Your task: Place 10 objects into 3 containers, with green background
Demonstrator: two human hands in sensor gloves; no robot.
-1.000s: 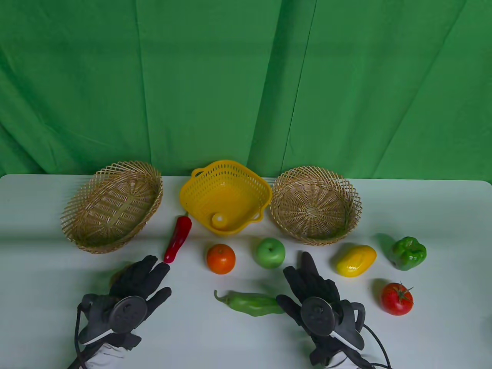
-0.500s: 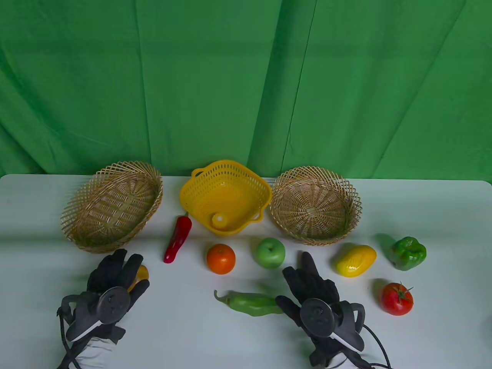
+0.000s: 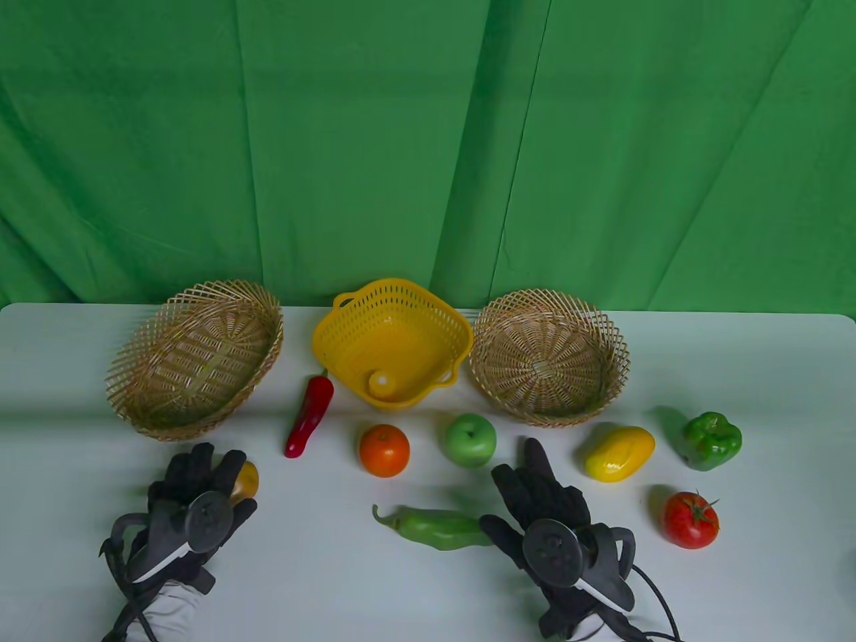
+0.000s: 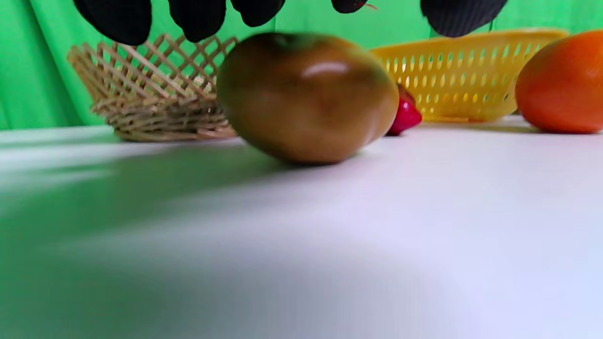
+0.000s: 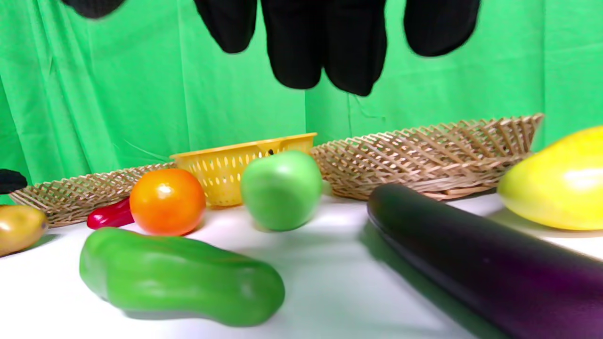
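Observation:
My left hand (image 3: 212, 473) hovers with spread fingers over a brownish-yellow fruit (image 3: 246, 479) on the table. In the left wrist view the fingertips (image 4: 198, 19) hang just above that fruit (image 4: 306, 96) without touching it. My right hand (image 3: 523, 487) is open, with its fingers (image 5: 325, 47) hanging above a dark purple eggplant (image 5: 471, 263), which is hidden under the hand in the table view. Left wicker basket (image 3: 124, 378), yellow plastic basket (image 3: 334, 334) and right wicker basket (image 3: 618, 371) stand in a row at the back.
On the table lie a red chilli (image 3: 308, 416), an orange (image 3: 384, 450), a green apple (image 3: 471, 439), a long green pepper (image 3: 435, 528), a yellow mango (image 3: 619, 455), a green bell pepper (image 3: 711, 441) and a tomato (image 3: 691, 520). A small pale ball (image 3: 382, 383) sits in the yellow basket.
My left hand has moved left and back from beside the chilli's tip to over the brownish-yellow fruit. The right hand has stayed put.

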